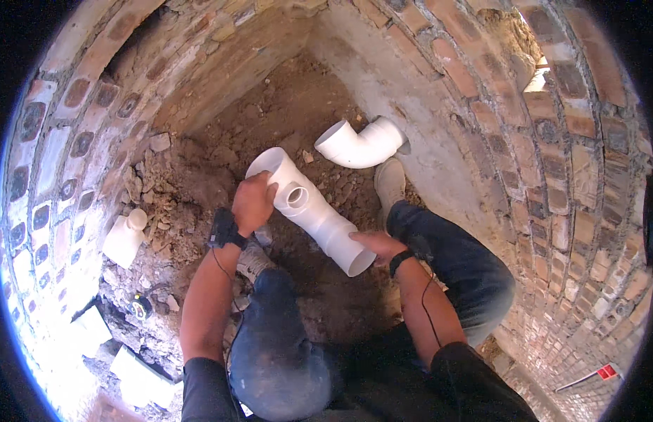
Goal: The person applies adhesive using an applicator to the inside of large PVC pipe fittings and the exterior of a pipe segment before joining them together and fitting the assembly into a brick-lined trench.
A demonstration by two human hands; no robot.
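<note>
A white plastic pipe fitting point(318, 219) with a small round side opening lies slantwise between my hands, above the dirt. Both of its ends are open. My left hand point(254, 202) grips it near the far, wider end, fingers curled over the rim side. Closer to me, my right hand point(380, 245) holds the narrower end, its fingers partly hidden behind the pipe. Beyond the fitting, a white pipe elbow point(360, 145) comes out of the right wall, its open mouth turned to the left. The fitting and the elbow are apart.
Brick walls point(66, 148) rise on the left and right point(552, 183), meeting plastered faces at the far corner. Loose soil and rubble point(157, 190) lie along the left, with a white pipe piece point(124, 238) and a tape measure point(139, 307). A red-ended tool point(606, 372) rests at the lower right.
</note>
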